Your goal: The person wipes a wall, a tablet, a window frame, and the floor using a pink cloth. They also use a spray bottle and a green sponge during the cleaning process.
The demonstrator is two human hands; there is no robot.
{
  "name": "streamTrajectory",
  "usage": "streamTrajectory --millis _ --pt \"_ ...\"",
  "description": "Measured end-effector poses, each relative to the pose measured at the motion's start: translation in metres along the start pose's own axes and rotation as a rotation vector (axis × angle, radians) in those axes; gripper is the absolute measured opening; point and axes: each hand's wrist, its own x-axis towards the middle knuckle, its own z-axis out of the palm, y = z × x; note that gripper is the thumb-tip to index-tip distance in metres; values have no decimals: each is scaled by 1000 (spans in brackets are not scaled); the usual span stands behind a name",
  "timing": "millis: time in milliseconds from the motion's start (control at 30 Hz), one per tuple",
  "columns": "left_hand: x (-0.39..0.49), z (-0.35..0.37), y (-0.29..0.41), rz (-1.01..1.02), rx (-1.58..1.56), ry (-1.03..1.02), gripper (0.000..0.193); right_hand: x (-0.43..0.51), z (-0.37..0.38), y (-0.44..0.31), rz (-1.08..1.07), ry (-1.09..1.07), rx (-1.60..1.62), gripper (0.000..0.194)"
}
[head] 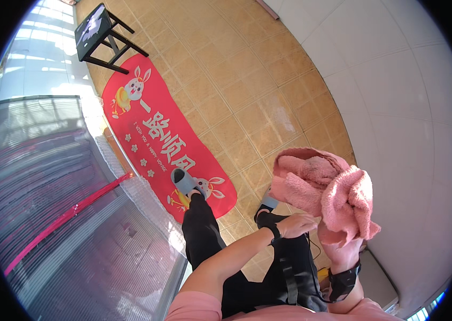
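A bunched pink terry towel (322, 188) is held up in front of me on the right. My right hand (332, 242) grips it from below, with most of its fingers hidden in the folds. Close to the towel's lower left edge is my left hand (296, 225), its fingers curled. Whether it pinches the cloth cannot be seen. A black band (276, 232) circles my left wrist, and a black strap with a device (344, 281) sits on my right forearm.
A red mat (169, 124) with rabbit pictures and writing lies on the tan tiled floor (250, 80). At its far end stands a black stool (97, 36). A ribbed translucent door panel (49, 200) rises on the left, a white wall (390, 100) on the right.
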Motion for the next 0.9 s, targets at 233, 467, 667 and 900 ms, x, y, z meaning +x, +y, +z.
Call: streamTrajectory --millis 233,467,667,900 --pt "-91 -16 107 141 -206 -592 28 75 -86 -80 -74 27 1541 42" --pt "-172 -182 174 -379 -854 -1181 31 97 -85 -42 -100 407 903 39" --pt "-157 -329 83 -699 -1209 -678 73 272 -21 268 361 795 295 48" --pt "-137 -358 -83 -825 -706 -604 79 377 63 540 242 1141 -632 79"
